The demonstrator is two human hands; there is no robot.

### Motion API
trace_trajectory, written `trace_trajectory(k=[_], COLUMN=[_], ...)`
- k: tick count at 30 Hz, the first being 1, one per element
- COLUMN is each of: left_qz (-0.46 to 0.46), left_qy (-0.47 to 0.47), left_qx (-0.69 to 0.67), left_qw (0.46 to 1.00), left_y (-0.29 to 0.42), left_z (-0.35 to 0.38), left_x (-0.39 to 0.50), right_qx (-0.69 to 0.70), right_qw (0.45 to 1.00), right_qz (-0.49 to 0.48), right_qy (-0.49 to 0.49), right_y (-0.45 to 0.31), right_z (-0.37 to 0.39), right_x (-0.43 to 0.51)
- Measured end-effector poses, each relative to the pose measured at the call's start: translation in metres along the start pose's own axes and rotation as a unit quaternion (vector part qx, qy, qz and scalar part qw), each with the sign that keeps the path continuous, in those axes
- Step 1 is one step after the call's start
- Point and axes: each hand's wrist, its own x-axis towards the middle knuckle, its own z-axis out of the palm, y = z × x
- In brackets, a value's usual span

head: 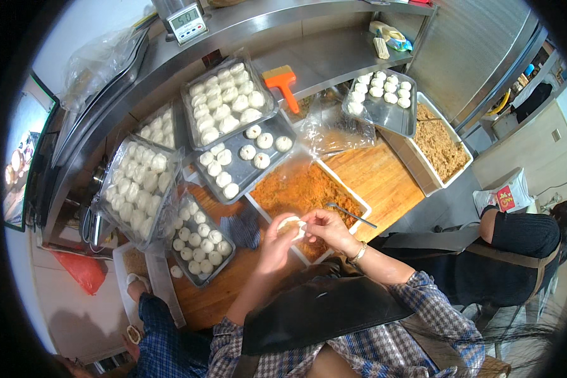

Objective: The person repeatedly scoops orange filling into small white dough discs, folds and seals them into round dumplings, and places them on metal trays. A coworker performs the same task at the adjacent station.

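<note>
A round white dough wrapper (283, 223) rests in my left hand (275, 248), the thumb pressing into its middle. With thumb and fingertips, my right hand (330, 230) pinches the wrapper's right edge. How much filling lies inside is hidden by my fingers. Both hands are above the near part of a white rectangular tub (367, 211) of orange, finely chopped filling (288, 189). A metal spoon (356, 216) leans across the tub's right rim. Left of my hands lies a striped dark cloth (241, 230) on the wooden table (203, 307).
Metal trays of filled buns stand left (231, 245), ahead (283, 160) and far right (408, 125); some wear plastic film. A brown-filling tub (468, 165), orange-handled brush (283, 87) and shelf scale (187, 23) are farther off. People work at left (158, 326) and right (501, 264).
</note>
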Motion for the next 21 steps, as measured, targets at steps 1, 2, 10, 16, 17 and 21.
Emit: trace_trajectory(k=[1,2,10,16,17,21], left_qz=[-0.007,-0.015,-0.017,-0.003,0.008,0.024], left_qy=[0.011,0.022,-0.012,-0.035,-0.024,0.011], left_qx=[0.02,0.04,0.074,-0.076,-0.073,-0.052], left_qw=[1.0,0.999,0.997,0.997,0.997,0.998], left_y=[0.0,0.001,0.024,0.008,0.002,-0.005], left_z=[0.0,0.001,0.013,0.008,0.007,0.01], left_x=[0.0,-0.001,-0.006,0.0,-0.001,0.001], right_qx=[-0.036,-0.104,-0.058,0.05,0.039,-0.054], right_qw=[0.999,0.992,0.998,0.997,0.998,0.997], right_qz=[-0.005,-0.065,-0.037,-0.058,-0.054,-0.048], right_qy=[-0.002,0.009,-0.002,0.016,0.015,0.013], right_y=[0.002,0.007,0.003,-0.016,-0.014,-0.007], right_z=[-0.001,-0.003,-0.005,0.011,0.012,0.006], right_x=[0.001,0.002,0.0,-0.005,-0.004,-0.001])
